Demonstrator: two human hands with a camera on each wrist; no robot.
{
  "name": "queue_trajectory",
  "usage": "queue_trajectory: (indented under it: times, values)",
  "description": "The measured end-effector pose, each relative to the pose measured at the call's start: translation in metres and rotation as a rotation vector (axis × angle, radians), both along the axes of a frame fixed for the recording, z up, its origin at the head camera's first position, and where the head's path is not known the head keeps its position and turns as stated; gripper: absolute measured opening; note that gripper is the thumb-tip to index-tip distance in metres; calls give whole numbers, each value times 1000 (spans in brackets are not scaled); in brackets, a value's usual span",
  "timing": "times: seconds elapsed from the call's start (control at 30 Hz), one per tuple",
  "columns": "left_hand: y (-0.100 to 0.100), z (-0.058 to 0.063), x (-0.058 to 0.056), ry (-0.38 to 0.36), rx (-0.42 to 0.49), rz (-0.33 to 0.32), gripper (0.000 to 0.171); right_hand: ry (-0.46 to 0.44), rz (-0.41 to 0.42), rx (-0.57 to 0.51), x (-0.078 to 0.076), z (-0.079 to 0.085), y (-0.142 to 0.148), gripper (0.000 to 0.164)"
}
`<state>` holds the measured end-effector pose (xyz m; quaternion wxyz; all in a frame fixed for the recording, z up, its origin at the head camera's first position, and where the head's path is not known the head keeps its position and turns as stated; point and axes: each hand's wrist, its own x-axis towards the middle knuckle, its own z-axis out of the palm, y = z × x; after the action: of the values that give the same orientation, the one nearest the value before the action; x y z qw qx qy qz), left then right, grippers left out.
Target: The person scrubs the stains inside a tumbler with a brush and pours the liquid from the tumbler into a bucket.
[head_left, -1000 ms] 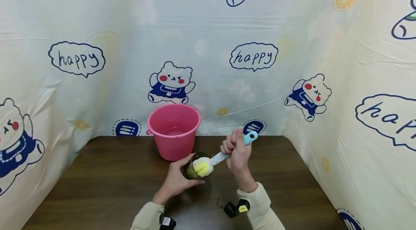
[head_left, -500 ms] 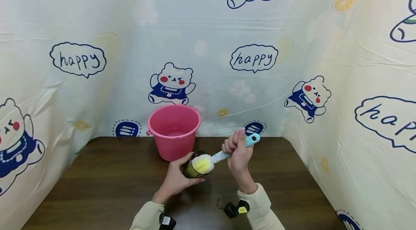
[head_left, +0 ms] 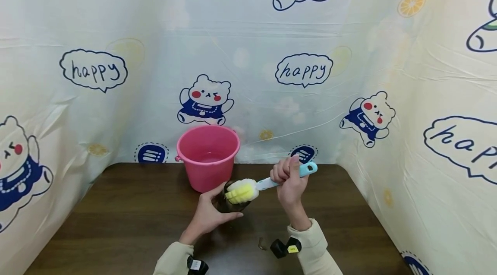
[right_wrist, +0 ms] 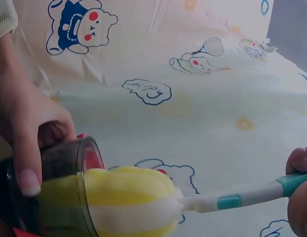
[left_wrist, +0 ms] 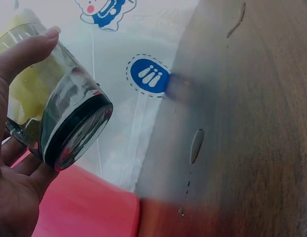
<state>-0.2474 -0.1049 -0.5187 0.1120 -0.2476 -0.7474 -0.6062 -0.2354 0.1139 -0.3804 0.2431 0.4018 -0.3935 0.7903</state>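
Note:
My left hand [head_left: 209,214] grips a dark, see-through glass [left_wrist: 69,98], thumb on one side and fingers round the other. The glass is tilted, its mouth facing right and its thick base [left_wrist: 84,131] clear of the table in the left wrist view. My right hand [head_left: 290,184] holds a sponge cup brush by its white and light-blue handle [right_wrist: 252,197], fist curled round it. The brush's yellow and white sponge head [right_wrist: 133,200] sits partly inside the glass, with its rear half sticking out past the rim.
A pink bucket [head_left: 207,171] stands just behind the left hand at the back of the brown wooden table [head_left: 128,219]. Water spots [left_wrist: 197,145] lie on the tabletop. A patterned curtain [head_left: 248,93] hangs behind and along both sides.
The right hand has moved right and slightly down with the brush, drawing the sponge head farther out of the glass. The left hand has shifted slightly left; the bucket stays put.

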Motion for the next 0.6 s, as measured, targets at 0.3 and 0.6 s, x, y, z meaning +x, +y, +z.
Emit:
queue_trajectory:
  times: [0.3, 0.6]
  values:
    - [-5, 2, 3, -24, -31, 44, 92, -165, -405, 436, 9, -2, 26, 41]
    - [-11, -1, 0, -22, -64, 85, 94, -550, -442, 927, 15, 6, 62, 41]
